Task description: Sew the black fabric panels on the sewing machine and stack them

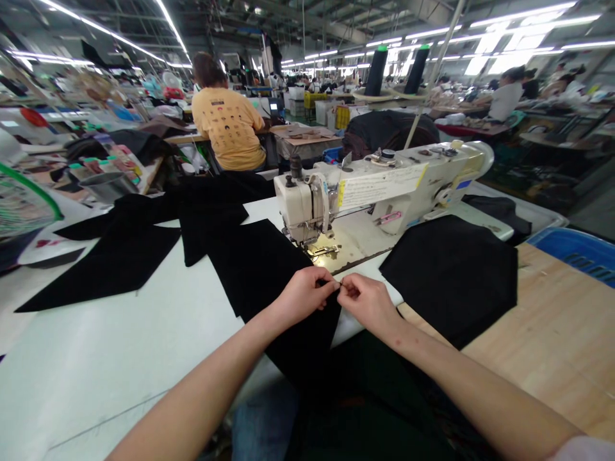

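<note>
My left hand [310, 292] and my right hand [364, 299] meet fingertip to fingertip just in front of a white sewing machine [398, 173]. Both pinch the edge of a black fabric piece [259, 266], which lies over the white table and drapes down toward my lap. The presser foot [324, 251], lit by a small lamp, is a little beyond my fingers. Whether a thread is also between the fingertips is too small to tell. To the right, a stack of black fabric panels [456, 275] rests partly on the wooden board.
More black fabric [110, 256] spreads over the white tabletop [120, 358] at left. A wooden surface [562, 326] and a blue basket [576, 253] are at right. Two dark thread cones [377, 72] stand behind the machine. A person in a yellow shirt [228, 125] sits ahead.
</note>
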`<state>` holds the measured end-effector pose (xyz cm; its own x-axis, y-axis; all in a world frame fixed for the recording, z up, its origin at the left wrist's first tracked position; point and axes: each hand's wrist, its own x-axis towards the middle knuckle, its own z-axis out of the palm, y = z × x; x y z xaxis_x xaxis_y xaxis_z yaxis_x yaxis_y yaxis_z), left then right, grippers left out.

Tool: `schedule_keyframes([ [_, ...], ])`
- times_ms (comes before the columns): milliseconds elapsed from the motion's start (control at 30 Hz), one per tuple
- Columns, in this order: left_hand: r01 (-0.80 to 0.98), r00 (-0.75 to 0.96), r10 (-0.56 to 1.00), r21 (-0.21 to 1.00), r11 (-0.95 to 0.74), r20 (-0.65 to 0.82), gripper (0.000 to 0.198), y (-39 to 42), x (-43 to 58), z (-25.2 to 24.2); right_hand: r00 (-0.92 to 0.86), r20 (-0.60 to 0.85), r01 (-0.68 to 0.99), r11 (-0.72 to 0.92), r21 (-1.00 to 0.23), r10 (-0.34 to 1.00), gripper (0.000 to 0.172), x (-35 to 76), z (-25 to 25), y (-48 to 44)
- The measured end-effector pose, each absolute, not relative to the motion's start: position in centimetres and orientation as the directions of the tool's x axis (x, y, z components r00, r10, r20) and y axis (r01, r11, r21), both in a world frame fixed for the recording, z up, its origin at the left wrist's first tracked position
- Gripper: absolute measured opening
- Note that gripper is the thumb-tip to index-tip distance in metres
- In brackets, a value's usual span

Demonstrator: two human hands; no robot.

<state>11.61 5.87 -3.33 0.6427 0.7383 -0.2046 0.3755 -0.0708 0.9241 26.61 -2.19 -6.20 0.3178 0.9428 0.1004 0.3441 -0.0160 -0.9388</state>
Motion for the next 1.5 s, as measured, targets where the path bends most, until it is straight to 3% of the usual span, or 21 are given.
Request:
schedule_keyframes([
  [100, 0.370, 0.647, 0.721, 0.929, -0.011, -0.249, 0.007, 6.1, 11.5, -2.8, 0.252, 0.005, 0.241, -0.058, -0.969, 0.968, 0.003, 27.1, -6.3, -1.8],
  [200, 0.312, 0.658, 0.696, 0.945, 0.098, -0.289, 0.009, 6.4, 11.3, -2.5, 0.133, -0.085, 0.106, -0.100, -0.989, 0.987, 0.016, 27.7, -6.1, -1.5],
  [400, 0.214, 0.643, 0.714, 0.960, 0.181, -0.278, 0.011, 6.5, 11.3, -2.8, 0.040, -0.078, -0.021, -0.077, -0.997, 0.996, 0.028, 28.3, -5.3, -1.6],
  [633, 0.254, 0.618, 0.735, 0.956, 0.150, -0.279, 0.011, 6.3, 11.5, -2.5, 0.055, -0.062, -0.010, -0.061, -0.998, 0.997, 0.031, 28.2, -5.1, -1.8],
  [933, 0.312, 0.640, 0.724, 0.948, 0.062, -0.258, 0.013, 5.9, 11.6, -2.7, 0.151, -0.074, 0.111, -0.092, -0.990, 0.986, 0.024, 28.0, -6.1, -1.7],
  [1200, 0.389, 0.645, 0.726, 0.920, -0.045, -0.237, 0.011, 6.2, 11.6, -3.0, 0.174, -0.086, 0.167, -0.115, -0.979, 0.981, 0.030, 27.5, -5.7, -1.8],
  [1267, 0.470, 0.626, 0.766, 0.855, -0.221, -0.146, 0.011, 5.8, 11.1, -2.9, 0.179, -0.083, 0.184, -0.116, -0.976, 0.980, 0.029, 27.5, -5.4, -1.9],
  [1367, 0.704, 0.542, 0.840, 0.554, -0.444, -0.016, 0.039, 4.9, 9.5, -2.8, 0.166, -0.084, 0.210, -0.119, -0.970, 0.983, 0.024, 28.2, -5.3, -2.2],
  [1433, 0.823, 0.497, 0.867, 0.339, -0.457, -0.038, 0.047, 4.6, 8.2, -3.0, 0.127, -0.144, 0.215, -0.169, -0.962, 0.981, 0.022, 28.7, -5.6, -2.4],
  [1500, 0.872, 0.457, 0.887, 0.236, -0.430, -0.073, 0.045, 5.1, 6.8, -3.1, 0.057, -0.247, 0.208, -0.254, -0.945, 0.967, 0.020, 28.6, -6.1, -2.8],
])
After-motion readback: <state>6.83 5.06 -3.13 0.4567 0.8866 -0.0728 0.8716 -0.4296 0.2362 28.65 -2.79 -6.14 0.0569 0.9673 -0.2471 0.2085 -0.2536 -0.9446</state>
